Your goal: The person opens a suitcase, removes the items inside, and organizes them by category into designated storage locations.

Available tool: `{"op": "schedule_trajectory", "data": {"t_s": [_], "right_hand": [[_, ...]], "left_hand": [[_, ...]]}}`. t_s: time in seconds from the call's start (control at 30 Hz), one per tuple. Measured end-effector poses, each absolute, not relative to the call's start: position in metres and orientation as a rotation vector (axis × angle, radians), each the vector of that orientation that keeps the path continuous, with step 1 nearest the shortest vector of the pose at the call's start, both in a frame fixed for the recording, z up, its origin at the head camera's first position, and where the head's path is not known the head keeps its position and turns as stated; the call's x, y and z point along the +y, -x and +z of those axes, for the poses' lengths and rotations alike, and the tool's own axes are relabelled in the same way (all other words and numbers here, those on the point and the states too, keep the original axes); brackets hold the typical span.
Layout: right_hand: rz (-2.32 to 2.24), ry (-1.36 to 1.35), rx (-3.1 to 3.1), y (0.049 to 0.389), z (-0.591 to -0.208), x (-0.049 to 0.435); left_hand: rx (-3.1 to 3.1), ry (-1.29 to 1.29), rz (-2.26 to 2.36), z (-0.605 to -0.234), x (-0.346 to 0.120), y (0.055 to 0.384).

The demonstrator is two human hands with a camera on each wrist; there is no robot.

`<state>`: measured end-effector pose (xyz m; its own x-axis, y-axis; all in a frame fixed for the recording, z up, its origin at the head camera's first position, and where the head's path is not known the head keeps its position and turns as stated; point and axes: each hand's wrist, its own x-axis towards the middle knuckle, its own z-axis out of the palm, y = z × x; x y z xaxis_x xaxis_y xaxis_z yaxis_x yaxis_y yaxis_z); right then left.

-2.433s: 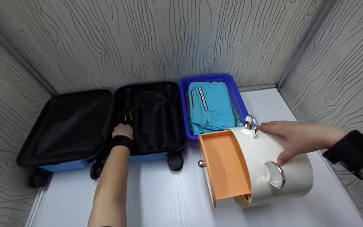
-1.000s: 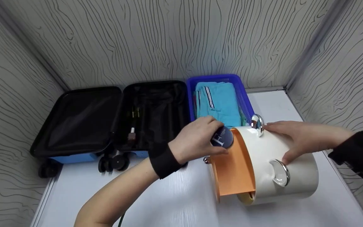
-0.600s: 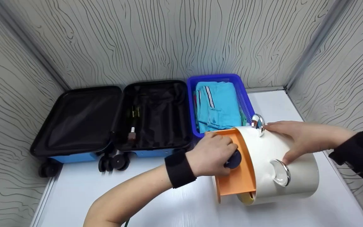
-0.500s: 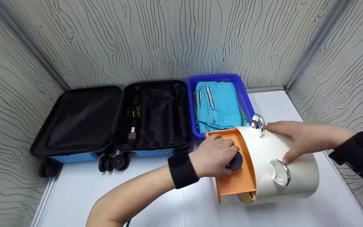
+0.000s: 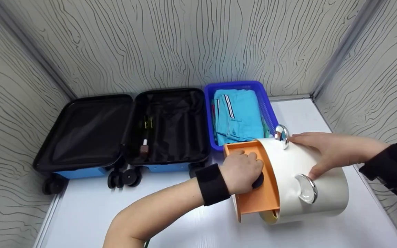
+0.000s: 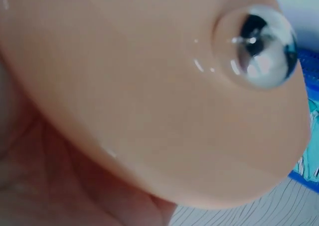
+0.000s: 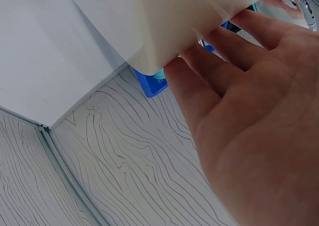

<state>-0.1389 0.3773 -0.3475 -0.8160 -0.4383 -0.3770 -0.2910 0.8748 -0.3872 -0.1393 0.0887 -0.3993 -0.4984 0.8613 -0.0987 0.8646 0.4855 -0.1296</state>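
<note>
My left hand is down inside the pulled-out orange drawer, fingers curled round a round, dark blue container that is mostly hidden under it. In the left wrist view, the drawer's glossy front with its chrome knob covers most of the picture, with part of the hand behind its edge. The drawer belongs to a rounded white storage box with chrome-rimmed ear-like parts. My right hand rests on top of this box, fingers extended; the right wrist view shows its fingertips at the box's edge.
An open suitcase with black lining lies at the left, wheels toward me. In its right half are a small brownish bottle with a white cap and a yellowish item. Behind the box stands a blue basket with folded turquoise clothing.
My left hand has come out of the suitcase with the dark blue container and carried it right, down into the drawer. The right hand has stayed on the box.
</note>
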Motion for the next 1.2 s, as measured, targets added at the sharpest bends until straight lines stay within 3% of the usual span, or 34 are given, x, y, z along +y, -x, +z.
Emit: {"op": "schedule_trajectory", "data": {"t_s": [0.33,0.63,0.9,1.2], "right_hand": [[-0.450,0.543,2.581,0.139,-0.348,0.376],[-0.467,0.534,2.569,0.141,-0.349,0.376],[-0.461,0.527,2.576,0.141,-0.349,0.376],[-0.474,0.519,2.573,0.141,-0.349,0.376]], "left_hand": [[2.652,-1.484,-0.260,-0.397,0.086,0.140],[2.825,-1.511,0.544,-0.397,0.050,0.150],[2.981,-1.509,1.183,-0.443,0.015,0.163],[2.843,-1.329,1.340,-0.494,-0.004,0.145]]}}
